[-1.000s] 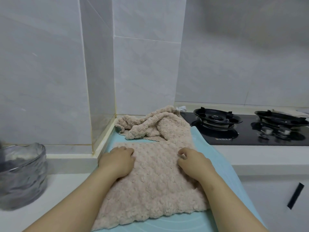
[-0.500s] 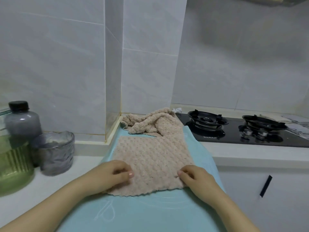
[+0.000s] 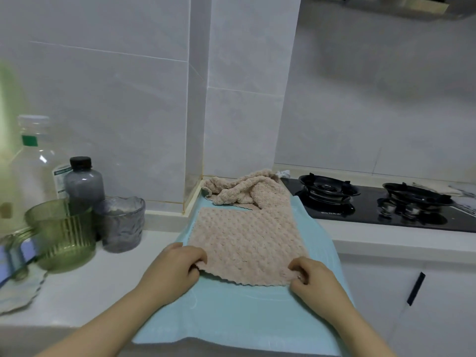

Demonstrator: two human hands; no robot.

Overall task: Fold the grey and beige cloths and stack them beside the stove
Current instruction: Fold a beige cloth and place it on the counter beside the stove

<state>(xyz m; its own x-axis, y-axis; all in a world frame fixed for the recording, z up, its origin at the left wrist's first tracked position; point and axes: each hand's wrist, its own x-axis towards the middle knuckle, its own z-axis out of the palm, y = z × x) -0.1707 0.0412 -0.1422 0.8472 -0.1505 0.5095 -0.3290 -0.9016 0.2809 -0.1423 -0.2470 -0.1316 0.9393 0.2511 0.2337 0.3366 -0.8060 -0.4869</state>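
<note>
At the lower centre of the frame the left hand (image 3: pixel 175 266) and right hand (image 3: pixel 314 279) each pinch a near corner of the flat beige cloth (image 3: pixel 247 238) on the teal mat (image 3: pixel 231 318), so carrying both corners evenly to the far edge should fold it square

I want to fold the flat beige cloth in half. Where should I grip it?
Probably the two near corners, from the near side: the flat beige cloth lies spread, its near edge free, where the left hand and right hand pinch it.
</note>
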